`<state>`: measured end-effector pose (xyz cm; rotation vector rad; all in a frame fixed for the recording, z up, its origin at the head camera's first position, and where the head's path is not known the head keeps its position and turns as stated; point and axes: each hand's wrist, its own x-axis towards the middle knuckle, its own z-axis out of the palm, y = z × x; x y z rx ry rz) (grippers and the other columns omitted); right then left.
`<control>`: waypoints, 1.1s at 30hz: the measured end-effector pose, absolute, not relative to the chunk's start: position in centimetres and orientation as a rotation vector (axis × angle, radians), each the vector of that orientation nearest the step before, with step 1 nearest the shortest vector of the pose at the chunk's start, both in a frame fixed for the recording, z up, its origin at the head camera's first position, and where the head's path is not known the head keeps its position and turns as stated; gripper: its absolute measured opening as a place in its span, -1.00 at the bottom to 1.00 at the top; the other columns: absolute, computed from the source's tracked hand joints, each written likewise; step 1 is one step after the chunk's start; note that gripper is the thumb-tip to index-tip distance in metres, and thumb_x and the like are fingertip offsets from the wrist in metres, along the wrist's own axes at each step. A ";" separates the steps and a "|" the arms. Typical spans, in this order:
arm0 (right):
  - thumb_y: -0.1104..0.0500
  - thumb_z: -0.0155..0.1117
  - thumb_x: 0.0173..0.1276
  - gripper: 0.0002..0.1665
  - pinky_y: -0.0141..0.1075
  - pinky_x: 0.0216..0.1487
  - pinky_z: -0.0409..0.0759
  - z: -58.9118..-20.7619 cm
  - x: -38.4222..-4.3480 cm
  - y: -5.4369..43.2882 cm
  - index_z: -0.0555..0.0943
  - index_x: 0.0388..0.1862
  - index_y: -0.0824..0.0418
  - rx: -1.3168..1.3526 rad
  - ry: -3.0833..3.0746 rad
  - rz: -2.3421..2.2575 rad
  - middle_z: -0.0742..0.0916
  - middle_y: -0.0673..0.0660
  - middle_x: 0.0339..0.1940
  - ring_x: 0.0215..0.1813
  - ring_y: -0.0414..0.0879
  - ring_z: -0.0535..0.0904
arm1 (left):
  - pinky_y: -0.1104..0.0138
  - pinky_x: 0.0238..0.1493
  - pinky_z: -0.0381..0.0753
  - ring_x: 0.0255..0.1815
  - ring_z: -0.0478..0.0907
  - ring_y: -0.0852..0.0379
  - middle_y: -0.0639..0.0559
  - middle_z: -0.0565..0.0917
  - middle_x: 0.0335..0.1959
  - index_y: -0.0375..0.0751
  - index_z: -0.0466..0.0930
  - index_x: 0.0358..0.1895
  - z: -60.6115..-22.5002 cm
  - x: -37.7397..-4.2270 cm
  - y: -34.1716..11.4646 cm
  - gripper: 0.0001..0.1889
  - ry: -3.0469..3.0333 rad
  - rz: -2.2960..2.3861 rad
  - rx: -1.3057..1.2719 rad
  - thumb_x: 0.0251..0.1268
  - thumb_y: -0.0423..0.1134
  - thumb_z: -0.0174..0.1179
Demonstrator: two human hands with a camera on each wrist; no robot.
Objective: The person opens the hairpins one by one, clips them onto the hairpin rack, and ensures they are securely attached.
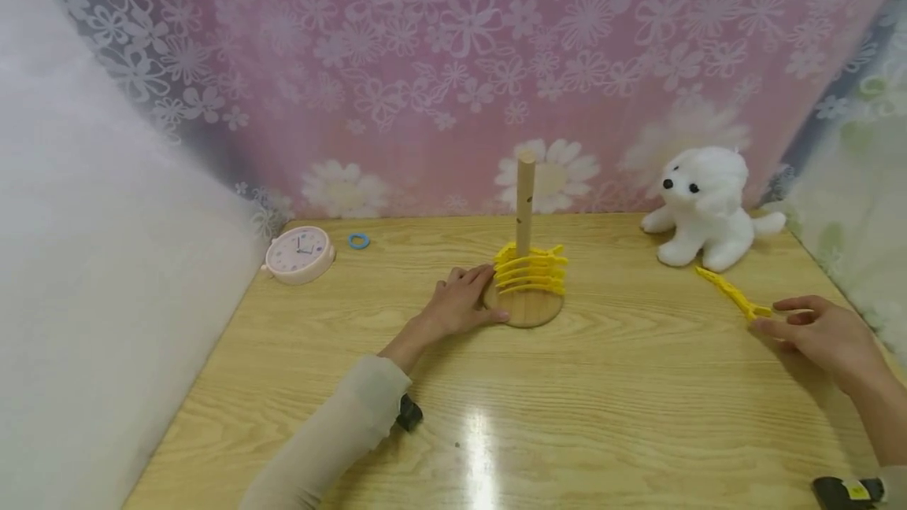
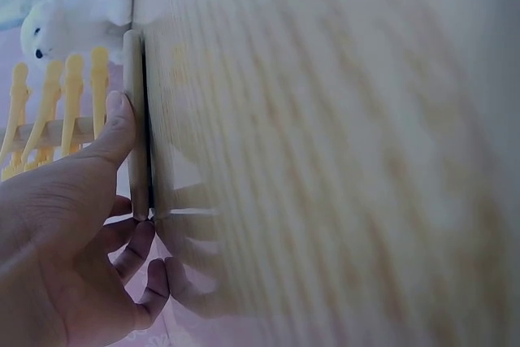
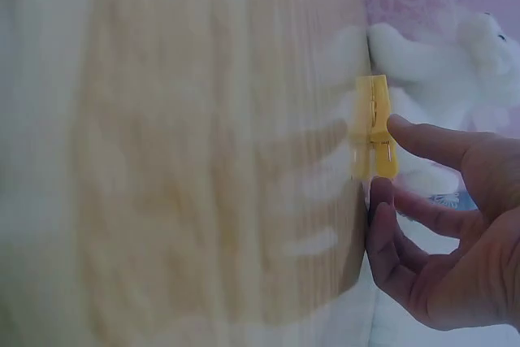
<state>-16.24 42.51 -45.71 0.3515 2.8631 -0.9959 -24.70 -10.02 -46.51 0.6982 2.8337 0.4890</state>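
Observation:
A round wooden base (image 1: pixel 527 312) with an upright wooden post (image 1: pixel 524 203) stands mid-table. Several curved yellow plastic pieces (image 1: pixel 531 272) are stacked around the post's lower part. My left hand (image 1: pixel 460 304) grips the base's left edge. In the left wrist view, its thumb lies over the base (image 2: pixel 136 152) and the other fingers bend at the rim and table. Far to the right, my right hand (image 1: pixel 825 333) pinches the forked near end of another long yellow plastic piece (image 1: pixel 730 290). The right wrist view shows thumb and fingertips at opposite sides of that yellow piece (image 3: pixel 374 123).
A white plush dog (image 1: pixel 708 207) sits at the back right, close to the loose yellow piece's far tip. At the back left are a pink clock (image 1: pixel 299 255) and a blue ring (image 1: pixel 358 241). A floral curtain (image 1: pixel 425 85) hangs behind the table (image 1: pixel 567 408).

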 end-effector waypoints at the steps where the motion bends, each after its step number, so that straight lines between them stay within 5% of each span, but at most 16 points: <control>1: -0.25 0.38 0.43 0.02 -0.10 -0.22 0.58 -45.7 -16.3 42.5 0.33 0.40 0.58 0.336 2.865 -0.993 0.44 0.67 0.19 -0.38 -0.17 0.63 | -0.21 0.40 0.25 0.48 0.22 -0.04 0.11 0.12 0.69 0.06 0.00 0.72 -46.6 -24.7 -10.0 0.00 2.834 0.491 0.699 0.37 0.43 0.15; 4: -0.23 0.36 0.46 -0.02 -0.09 -0.19 0.57 -45.6 -16.4 42.5 0.36 0.38 0.58 0.265 2.849 -1.005 0.46 0.67 0.21 -0.19 0.10 0.65 | -0.21 0.40 0.25 0.48 0.22 -0.03 0.10 0.13 0.69 0.06 0.01 0.71 -46.6 -24.7 -10.1 -0.01 2.835 0.498 0.701 0.37 0.42 0.16; 8: -0.20 0.34 0.48 -0.13 -0.07 -0.25 0.57 -45.7 -16.5 42.6 0.45 0.30 0.57 0.238 2.872 -0.994 0.58 0.57 0.11 -0.13 0.22 0.61 | -0.22 0.40 0.24 0.48 0.22 -0.04 0.09 0.14 0.69 0.06 0.01 0.71 -46.5 -24.8 -10.2 -0.01 2.835 0.511 0.708 0.38 0.42 0.16; 12: -0.11 0.29 0.54 -0.29 -0.25 -0.42 0.51 -46.0 -16.6 42.4 0.53 0.23 0.53 0.220 2.911 -0.967 0.70 0.34 -0.13 -0.33 -0.07 0.57 | -0.22 0.40 0.24 0.49 0.21 -0.04 0.09 0.14 0.69 0.05 0.02 0.71 -46.6 -24.7 -10.2 -0.01 2.836 0.516 0.705 0.38 0.42 0.17; 18: -0.01 0.18 0.63 -0.51 -0.24 -0.44 0.41 -46.2 -16.4 42.2 0.63 0.13 0.43 0.159 2.919 -0.940 0.73 0.16 -0.31 -0.41 -0.09 0.48 | -0.20 0.40 0.23 0.48 0.21 -0.03 0.09 0.14 0.69 0.04 0.03 0.71 -46.7 -24.5 -10.1 -0.01 2.837 0.514 0.700 0.38 0.41 0.17; 27: -0.11 0.15 0.64 -0.32 -0.24 -0.39 0.59 -46.1 -16.0 42.1 0.45 0.38 0.44 0.050 2.846 -1.072 0.70 0.22 -0.04 -0.32 -0.23 0.61 | -0.17 0.36 0.26 0.48 0.21 -0.05 0.05 0.14 0.69 0.00 0.03 0.71 -46.4 -24.3 -10.1 -0.02 2.834 0.520 0.698 0.40 0.38 0.18; 33: -0.07 0.38 0.50 -0.18 -0.26 -0.38 0.54 -45.9 -16.2 41.9 0.37 0.47 0.44 -0.080 2.800 -0.998 0.46 0.56 0.30 -0.25 -0.14 0.55 | -0.16 0.38 0.24 0.48 0.19 -0.03 0.08 0.12 0.69 0.03 0.01 0.71 -46.4 -24.3 -10.0 -0.02 2.831 0.522 0.686 0.40 0.39 0.17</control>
